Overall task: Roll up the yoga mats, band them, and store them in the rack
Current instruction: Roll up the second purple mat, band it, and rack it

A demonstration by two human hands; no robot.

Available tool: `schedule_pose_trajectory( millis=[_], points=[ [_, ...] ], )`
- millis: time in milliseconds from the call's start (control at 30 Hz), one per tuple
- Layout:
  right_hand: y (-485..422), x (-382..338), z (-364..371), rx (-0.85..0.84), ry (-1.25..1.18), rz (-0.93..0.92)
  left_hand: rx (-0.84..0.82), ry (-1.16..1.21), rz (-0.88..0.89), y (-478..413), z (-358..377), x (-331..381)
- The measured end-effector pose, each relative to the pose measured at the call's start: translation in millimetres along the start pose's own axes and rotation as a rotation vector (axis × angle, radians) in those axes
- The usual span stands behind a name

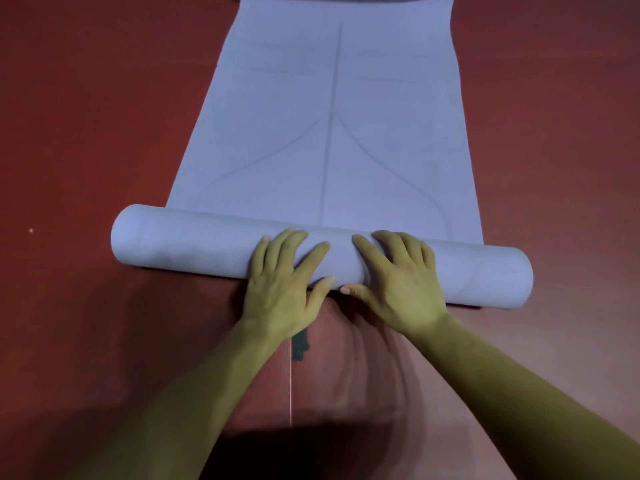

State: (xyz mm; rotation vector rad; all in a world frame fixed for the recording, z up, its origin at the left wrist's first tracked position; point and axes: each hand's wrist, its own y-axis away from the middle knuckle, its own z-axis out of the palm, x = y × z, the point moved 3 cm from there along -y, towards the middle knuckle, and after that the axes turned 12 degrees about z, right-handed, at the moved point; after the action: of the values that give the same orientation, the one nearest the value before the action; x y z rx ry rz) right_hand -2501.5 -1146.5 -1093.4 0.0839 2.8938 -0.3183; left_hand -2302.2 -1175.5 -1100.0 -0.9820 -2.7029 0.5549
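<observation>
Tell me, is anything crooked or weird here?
Nothing much. The roll lies square across the purple mat, left hand and right hand flat on it. Only a small dark thing on the red floor by the left wrist, too hidden to identify, and a tiny white speck far left stand out.

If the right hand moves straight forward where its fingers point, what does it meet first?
The right hand lies on the mat roll; past it, probably the flat unrolled mat comes first.
</observation>
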Motion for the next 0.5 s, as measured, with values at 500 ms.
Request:
schedule_pose_trajectory(
  millis=[500],
  points=[
    [-22,0,7,0.068,-0.031,0.057,0.088,0.002,-0.077,-28,11,-10]
  ],
)
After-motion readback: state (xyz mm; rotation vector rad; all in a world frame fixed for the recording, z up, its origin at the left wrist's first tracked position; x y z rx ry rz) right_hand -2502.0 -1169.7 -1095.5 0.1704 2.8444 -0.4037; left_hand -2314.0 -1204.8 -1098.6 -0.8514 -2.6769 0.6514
